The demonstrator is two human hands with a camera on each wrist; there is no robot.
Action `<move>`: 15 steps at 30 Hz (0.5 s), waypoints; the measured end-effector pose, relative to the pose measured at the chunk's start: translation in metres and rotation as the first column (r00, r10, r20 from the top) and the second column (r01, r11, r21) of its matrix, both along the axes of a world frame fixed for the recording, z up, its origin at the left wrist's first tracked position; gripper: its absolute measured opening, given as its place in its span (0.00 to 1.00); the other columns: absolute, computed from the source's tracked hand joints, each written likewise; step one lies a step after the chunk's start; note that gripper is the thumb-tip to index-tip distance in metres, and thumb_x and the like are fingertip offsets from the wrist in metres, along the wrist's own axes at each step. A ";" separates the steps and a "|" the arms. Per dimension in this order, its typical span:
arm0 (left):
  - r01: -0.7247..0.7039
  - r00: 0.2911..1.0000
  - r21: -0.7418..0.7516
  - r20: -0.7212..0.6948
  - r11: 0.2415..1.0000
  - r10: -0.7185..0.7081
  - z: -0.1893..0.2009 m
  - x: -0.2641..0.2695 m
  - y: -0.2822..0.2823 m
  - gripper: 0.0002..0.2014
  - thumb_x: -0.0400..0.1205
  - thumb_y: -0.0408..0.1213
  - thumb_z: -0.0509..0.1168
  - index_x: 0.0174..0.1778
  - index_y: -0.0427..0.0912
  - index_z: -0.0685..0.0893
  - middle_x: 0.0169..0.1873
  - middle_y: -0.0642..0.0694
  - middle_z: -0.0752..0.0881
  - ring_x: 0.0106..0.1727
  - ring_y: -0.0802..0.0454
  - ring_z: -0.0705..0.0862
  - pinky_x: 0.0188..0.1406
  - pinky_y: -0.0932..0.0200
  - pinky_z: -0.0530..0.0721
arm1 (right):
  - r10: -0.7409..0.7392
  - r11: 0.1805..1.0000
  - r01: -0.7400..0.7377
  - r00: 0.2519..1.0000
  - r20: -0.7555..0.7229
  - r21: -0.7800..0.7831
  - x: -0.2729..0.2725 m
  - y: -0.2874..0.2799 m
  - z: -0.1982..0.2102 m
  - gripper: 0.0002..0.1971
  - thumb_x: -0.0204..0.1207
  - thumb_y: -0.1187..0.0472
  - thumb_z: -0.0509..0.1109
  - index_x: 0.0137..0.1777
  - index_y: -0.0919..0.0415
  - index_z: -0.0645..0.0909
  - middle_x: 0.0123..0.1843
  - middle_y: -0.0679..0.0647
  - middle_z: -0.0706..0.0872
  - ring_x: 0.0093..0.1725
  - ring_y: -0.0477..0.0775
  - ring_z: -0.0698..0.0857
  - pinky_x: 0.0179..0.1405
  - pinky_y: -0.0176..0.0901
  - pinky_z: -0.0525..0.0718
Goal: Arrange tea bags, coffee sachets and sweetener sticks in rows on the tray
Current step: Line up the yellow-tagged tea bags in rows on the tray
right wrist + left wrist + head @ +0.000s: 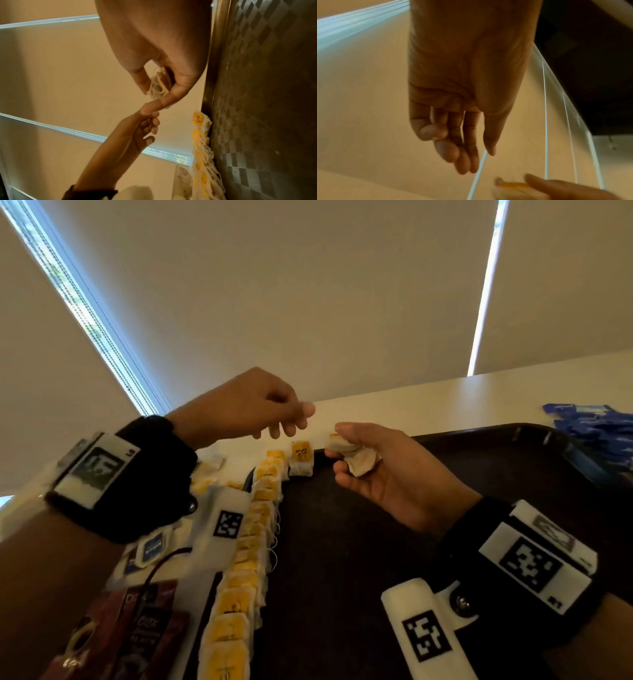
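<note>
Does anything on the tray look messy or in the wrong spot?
Mostly tidy. The row of tea bags runs along the tray's left edge, but the farthest tea bag sits off to the right, out of line. Loose strings poke from the row. The right hand holds a crumpled bunch of tea bags.
</note>
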State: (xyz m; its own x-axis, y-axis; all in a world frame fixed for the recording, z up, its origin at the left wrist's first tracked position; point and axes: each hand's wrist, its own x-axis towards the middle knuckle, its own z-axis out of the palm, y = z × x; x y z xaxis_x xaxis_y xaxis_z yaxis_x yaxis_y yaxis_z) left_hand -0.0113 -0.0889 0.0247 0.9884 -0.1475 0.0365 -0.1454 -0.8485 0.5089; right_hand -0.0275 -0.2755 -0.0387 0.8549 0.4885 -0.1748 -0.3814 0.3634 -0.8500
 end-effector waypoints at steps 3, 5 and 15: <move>-0.028 0.984 -0.051 -0.178 0.998 0.018 0.001 -0.020 -0.012 0.18 0.79 0.55 0.62 0.39 0.45 0.89 0.32 0.50 0.90 0.30 0.61 0.85 0.25 0.68 0.80 | 0.027 1.000 -0.028 0.989 0.142 0.004 -0.004 0.004 0.001 0.15 0.79 0.64 0.66 0.65 0.59 0.75 0.49 0.55 0.85 0.34 0.45 0.85 0.30 0.35 0.85; -0.068 0.975 -0.090 -0.215 0.994 0.047 -0.003 -0.027 -0.015 0.19 0.78 0.56 0.63 0.41 0.44 0.89 0.32 0.50 0.90 0.31 0.60 0.85 0.27 0.67 0.81 | 0.038 0.999 -0.034 0.971 0.236 -0.023 -0.009 0.007 0.000 0.17 0.78 0.67 0.66 0.66 0.59 0.75 0.45 0.54 0.85 0.36 0.45 0.86 0.31 0.35 0.86; 0.078 0.996 -0.181 0.065 0.980 -0.068 -0.005 -0.043 -0.014 0.11 0.75 0.42 0.73 0.52 0.49 0.87 0.46 0.52 0.86 0.43 0.52 0.86 0.33 0.68 0.83 | 0.114 0.990 -0.081 0.939 0.326 -0.111 -0.014 0.009 -0.002 0.13 0.76 0.68 0.68 0.60 0.63 0.78 0.41 0.52 0.87 0.38 0.45 0.89 0.36 0.38 0.87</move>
State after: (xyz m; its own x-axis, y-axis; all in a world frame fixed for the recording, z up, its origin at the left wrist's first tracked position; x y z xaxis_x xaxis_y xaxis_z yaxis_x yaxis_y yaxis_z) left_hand -0.0544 -0.1034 0.0196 0.9706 -0.2047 0.1269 -0.2376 -0.7273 0.6439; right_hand -0.0415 -0.2662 -0.0404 0.8213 0.5674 0.0601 -0.1028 0.2507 -0.9626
